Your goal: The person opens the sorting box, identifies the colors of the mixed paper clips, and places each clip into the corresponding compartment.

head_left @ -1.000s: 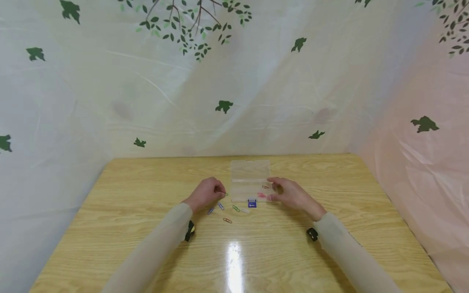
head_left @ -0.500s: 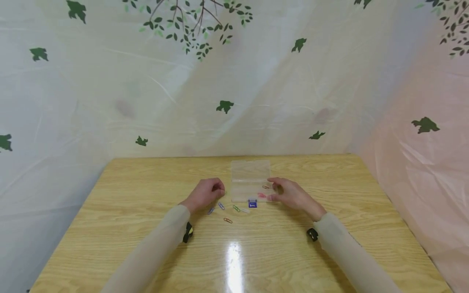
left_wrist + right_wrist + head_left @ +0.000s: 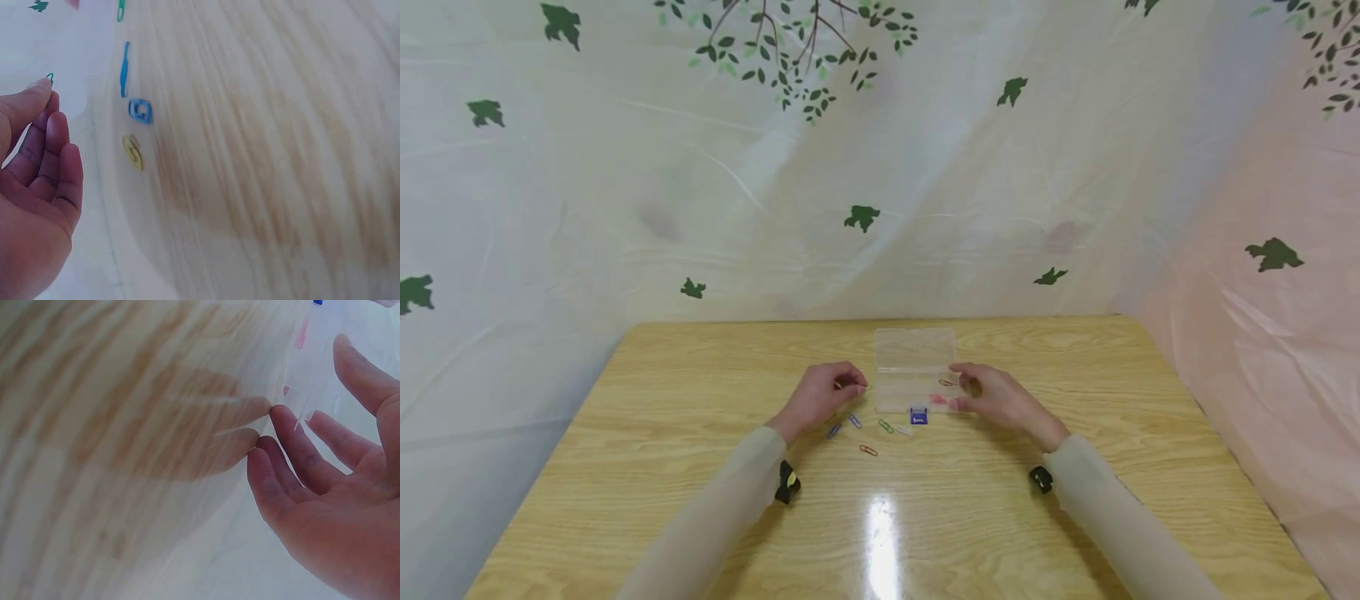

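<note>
In the left wrist view, my left hand [image 3: 37,181] pinches a small green paper clip [image 3: 50,78] between thumb and forefinger. That hand [image 3: 823,396] is just left of a clear plastic box [image 3: 913,350] whose lid lies back. My right hand [image 3: 996,400] is at the box's right end, thumb toward the front and fingers behind, loosely extended; its fingertips [image 3: 275,411] touch beside the box edge. A reddish paper clip [image 3: 946,383] and a pink patch [image 3: 937,399] show in the box. A blue latch [image 3: 919,416] sits at its front.
Loose paper clips lie in front of the box: blue ones [image 3: 855,421], a green one [image 3: 886,426], a whitish one [image 3: 905,431] and a reddish one [image 3: 868,450]. A yellow paper clip [image 3: 132,153] shows in the left wrist view. Patterned sheeting [image 3: 775,250] hangs behind the wooden table [image 3: 700,342].
My left hand has shifted slightly, its fingertips now a little farther up beside the box's left edge with the green paper clip. The right hand stays at the box.
</note>
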